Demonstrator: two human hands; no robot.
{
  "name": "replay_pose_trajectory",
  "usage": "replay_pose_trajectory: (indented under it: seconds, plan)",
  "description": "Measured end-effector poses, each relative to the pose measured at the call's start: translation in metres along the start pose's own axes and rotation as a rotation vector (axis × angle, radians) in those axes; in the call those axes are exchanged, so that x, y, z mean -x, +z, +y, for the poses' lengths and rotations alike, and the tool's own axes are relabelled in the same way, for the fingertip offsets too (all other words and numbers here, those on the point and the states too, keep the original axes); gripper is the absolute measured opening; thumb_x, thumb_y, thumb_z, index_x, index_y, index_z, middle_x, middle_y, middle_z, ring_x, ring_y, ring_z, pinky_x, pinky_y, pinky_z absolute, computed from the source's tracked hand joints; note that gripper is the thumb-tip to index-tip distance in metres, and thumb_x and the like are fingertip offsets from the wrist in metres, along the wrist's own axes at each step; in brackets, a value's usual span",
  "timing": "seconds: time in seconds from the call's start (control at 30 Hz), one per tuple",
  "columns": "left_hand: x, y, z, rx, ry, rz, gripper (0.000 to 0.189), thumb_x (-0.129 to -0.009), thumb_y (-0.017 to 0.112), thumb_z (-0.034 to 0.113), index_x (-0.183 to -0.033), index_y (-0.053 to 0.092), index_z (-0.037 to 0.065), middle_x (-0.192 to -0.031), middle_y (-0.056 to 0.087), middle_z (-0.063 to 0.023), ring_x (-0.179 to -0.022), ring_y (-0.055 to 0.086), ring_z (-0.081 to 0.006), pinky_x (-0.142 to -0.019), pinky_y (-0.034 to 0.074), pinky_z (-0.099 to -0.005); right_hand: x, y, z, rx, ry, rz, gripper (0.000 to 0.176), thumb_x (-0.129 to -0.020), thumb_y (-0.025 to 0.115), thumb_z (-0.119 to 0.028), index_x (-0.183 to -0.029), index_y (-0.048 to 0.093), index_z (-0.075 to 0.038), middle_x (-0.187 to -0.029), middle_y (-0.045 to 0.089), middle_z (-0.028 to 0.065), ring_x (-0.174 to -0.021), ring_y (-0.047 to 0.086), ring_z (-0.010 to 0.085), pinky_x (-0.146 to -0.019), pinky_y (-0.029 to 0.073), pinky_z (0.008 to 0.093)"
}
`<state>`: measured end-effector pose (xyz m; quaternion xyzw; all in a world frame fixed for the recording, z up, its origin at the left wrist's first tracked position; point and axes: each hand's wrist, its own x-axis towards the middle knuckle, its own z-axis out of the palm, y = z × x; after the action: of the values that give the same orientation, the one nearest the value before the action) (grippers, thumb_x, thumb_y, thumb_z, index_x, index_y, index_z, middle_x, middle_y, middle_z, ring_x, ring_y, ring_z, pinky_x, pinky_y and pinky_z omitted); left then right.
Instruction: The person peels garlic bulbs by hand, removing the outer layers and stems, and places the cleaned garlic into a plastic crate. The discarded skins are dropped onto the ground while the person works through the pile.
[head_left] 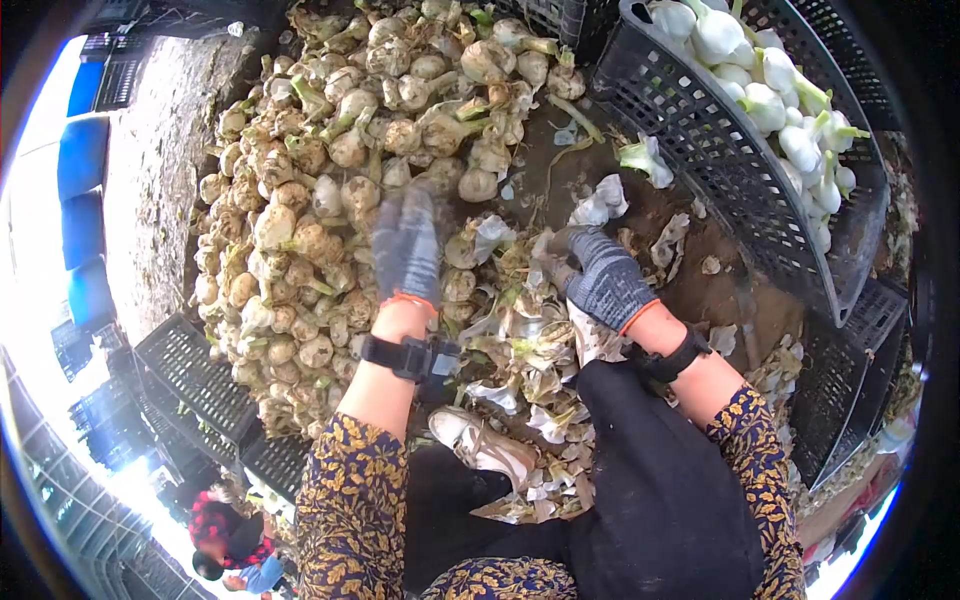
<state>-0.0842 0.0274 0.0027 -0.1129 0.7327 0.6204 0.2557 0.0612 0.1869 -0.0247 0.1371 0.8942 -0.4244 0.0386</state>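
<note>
My left hand [405,245], in a grey knit glove with an orange cuff, is over the right part of a large heap of garlic bulbs [330,240]. It is blurred by motion, with its fingers stretched out and nothing visible in them. The bulbs are brownish, with dry skins and short stems. My right hand [608,278], gloved the same way, is closed above a litter of garlic skins [530,345] between my shoes. A blurred brownish thing shows at its fingertips, and I cannot make out what it is. Close above this hand lies a whitish piece of skin [600,200].
A black plastic crate [690,135] at the upper right holds clean white garlic bulbs [765,105]. A trimmed piece of garlic [647,160] lies on the soil beside it. More black crates [205,375] stand at the left. Another person [235,530] is at the lower left.
</note>
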Motion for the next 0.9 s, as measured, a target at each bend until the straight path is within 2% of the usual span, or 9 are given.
replay_pose_trajectory:
  seconds: [0.03, 0.07, 0.13, 0.23, 0.43, 0.53, 0.63, 0.73, 0.9]
  plan:
    - [0.0, -0.005, -0.008, -0.324, 0.031, 0.044, 0.036, -0.088, 0.05, 0.027, -0.113, 0.049, 0.002, -0.109, 0.054, -0.0136, -0.09, 0.056, -0.0225, -0.081, 0.046, -0.0328, 0.0, 0.001, 0.002, -0.036, 0.003, 0.063, 0.025, -0.075, 0.06, -0.021, -0.093, 0.061, -0.003, -0.091, 0.059, 0.0174, -0.087, 0.056, 0.0324, -0.078, 0.045, 0.0387]
    - [-0.002, -0.007, -0.015, -0.327, 0.029, 0.044, 0.036, -0.088, 0.05, 0.027, -0.113, 0.049, 0.002, -0.109, 0.054, -0.0136, -0.09, 0.056, -0.0225, -0.081, 0.046, -0.0328, 0.0, 0.001, 0.001, -0.032, -0.008, 0.061, 0.024, -0.076, 0.06, -0.021, -0.093, 0.061, -0.004, -0.09, 0.06, 0.0169, -0.087, 0.056, 0.0322, -0.077, 0.045, 0.0388]
    - [-0.004, 0.001, -0.022, -0.803, 0.329, -0.108, 0.037, -0.084, 0.054, 0.028, -0.113, 0.051, 0.005, -0.112, 0.053, -0.017, -0.094, 0.056, -0.0252, -0.081, 0.045, -0.0342, 0.004, 0.007, 0.01, 0.017, -0.032, 0.057, 0.024, -0.076, 0.06, -0.021, -0.092, 0.061, -0.004, -0.089, 0.06, 0.0166, -0.085, 0.056, 0.0324, -0.076, 0.045, 0.0391]
    - [-0.024, 0.027, -0.031, -0.995, 0.467, -0.01, 0.05, -0.077, 0.06, 0.033, -0.117, 0.048, 0.007, -0.113, 0.051, -0.0194, -0.1, 0.053, -0.0321, -0.083, 0.044, -0.0388, 0.008, 0.006, 0.01, 0.087, -0.062, 0.035, 0.023, -0.077, 0.059, -0.021, -0.09, 0.061, -0.003, -0.085, 0.06, 0.0162, -0.081, 0.056, 0.0327, -0.073, 0.045, 0.0398]
    - [-0.031, 0.065, -0.047, -1.319, 0.355, 0.092, 0.06, -0.07, 0.064, 0.038, -0.122, 0.044, 0.015, -0.127, 0.039, -0.0189, -0.104, 0.05, -0.0369, -0.083, 0.043, -0.0423, 0.017, 0.006, 0.016, 0.107, -0.031, -0.034, 0.033, -0.078, 0.053, -0.034, -0.083, 0.062, -0.002, -0.08, 0.059, 0.0201, -0.074, 0.056, 0.0353, -0.067, 0.044, 0.0433]
    - [-0.033, 0.055, -0.048, -1.2, 0.409, 0.048, 0.055, -0.069, 0.065, 0.028, -0.12, 0.047, 0.018, -0.127, 0.038, -0.0202, -0.101, 0.051, -0.0377, -0.082, 0.044, -0.0425, 0.016, 0.001, 0.017, 0.15, 0.015, -0.119, 0.031, -0.077, 0.055, -0.033, -0.085, 0.062, -0.003, -0.079, 0.059, 0.0194, -0.074, 0.056, 0.0355, -0.068, 0.045, 0.0427]
    - [-0.032, 0.043, -0.04, -1.024, 0.494, 0.003, 0.05, -0.068, 0.066, 0.014, -0.115, 0.049, 0.01, -0.118, 0.046, -0.02, -0.098, 0.054, -0.035, -0.081, 0.045, -0.04, 0.006, -0.003, 0.007, -0.046, 0.028, 0.064, 0.032, -0.078, 0.056, -0.033, -0.09, 0.062, -0.004, -0.082, 0.06, 0.019, -0.078, 0.058, 0.0344, -0.071, 0.046, 0.0402]
    - [-0.01, 0.028, -0.033, -0.278, 0.338, -0.31, 0.047, -0.071, 0.065, 0.002, -0.112, 0.043, -0.003, -0.109, 0.049, -0.0164, -0.093, 0.056, -0.0229, -0.081, 0.047, -0.0322, -0.008, -0.015, -0.004, -0.316, 0.2, -0.028, 0.038, -0.083, 0.052, -0.037, -0.099, 0.06, -0.004, -0.092, 0.061, 0.0189, -0.089, 0.059, 0.0295, -0.077, 0.045, 0.0349]
    - [0.046, 0.016, -0.016, -0.225, 0.344, -0.467, 0.059, -0.065, 0.072, 0.005, -0.115, 0.042, 0.0, -0.107, 0.049, -0.0091, -0.097, 0.05, -0.0172, -0.086, 0.043, -0.0296, -0.028, 0.004, -0.005, -0.619, 0.147, -0.188, 0.042, -0.089, 0.042, -0.04, -0.098, 0.06, -0.003, -0.086, 0.063, 0.0154, -0.078, 0.06, 0.0252, -0.07, 0.045, 0.0343]
